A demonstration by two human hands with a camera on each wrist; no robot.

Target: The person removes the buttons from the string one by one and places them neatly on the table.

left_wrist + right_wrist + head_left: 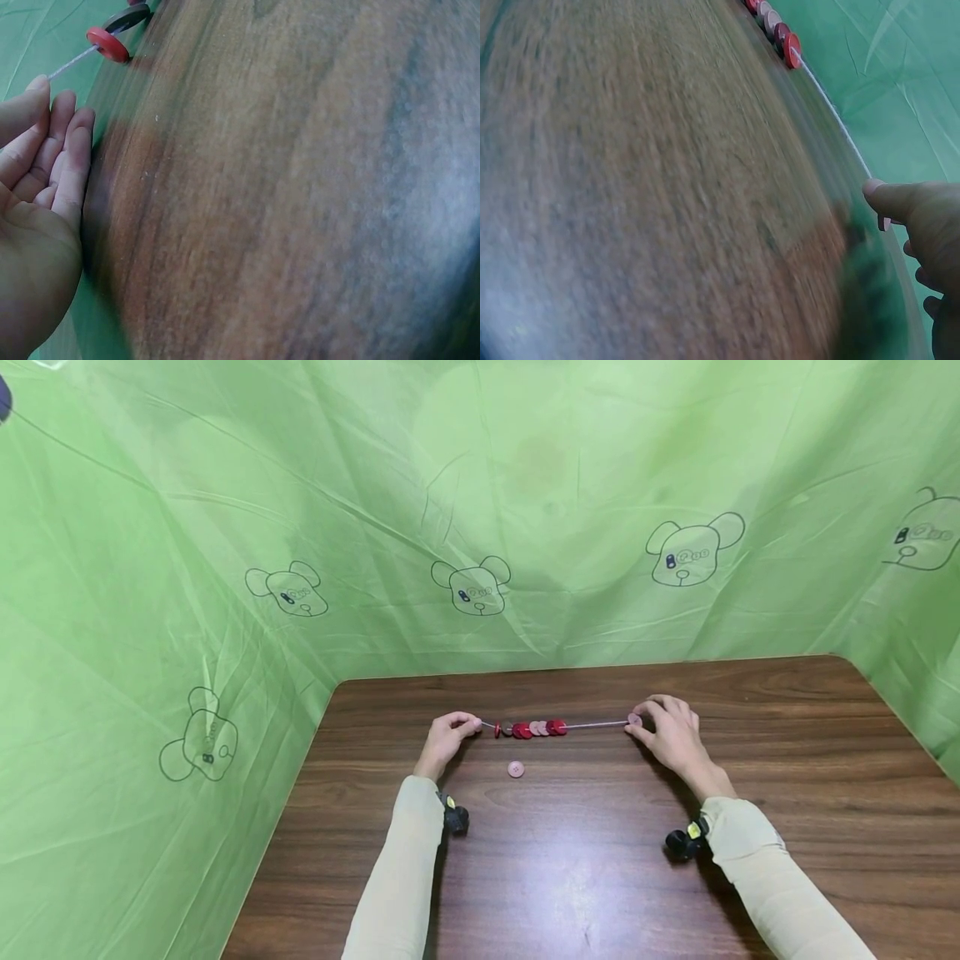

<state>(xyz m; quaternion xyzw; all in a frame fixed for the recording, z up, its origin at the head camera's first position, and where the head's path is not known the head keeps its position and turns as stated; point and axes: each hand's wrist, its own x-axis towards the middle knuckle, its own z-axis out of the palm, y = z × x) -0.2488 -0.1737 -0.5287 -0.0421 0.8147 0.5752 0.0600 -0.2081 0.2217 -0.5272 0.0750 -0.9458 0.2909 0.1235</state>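
Observation:
A thin pale string (pixel 596 724) runs between the two hands. Red, pink and dark buttons (pixel 538 728) are threaded along it, bunched toward the left. My left hand (pixel 444 742) pinches the string's left end between thumb and fingertips; in the left wrist view a red button (pixel 108 45) hangs just past those fingertips. At the other end, my right hand (pixel 672 735) pinches the string together with a pink button (pixel 634 719), which the thumb mostly hides in the right wrist view. A loose pink button (pixel 516 769) lies flat on the table below the threaded ones.
The brown wood-grain table (pixel 570 860) reaches back to a green curtain (pixel 390 493) printed with bear-like heads, which also closes off the left and right sides. Both wrists carry a small black camera, such as the left wrist camera (pixel 456 820).

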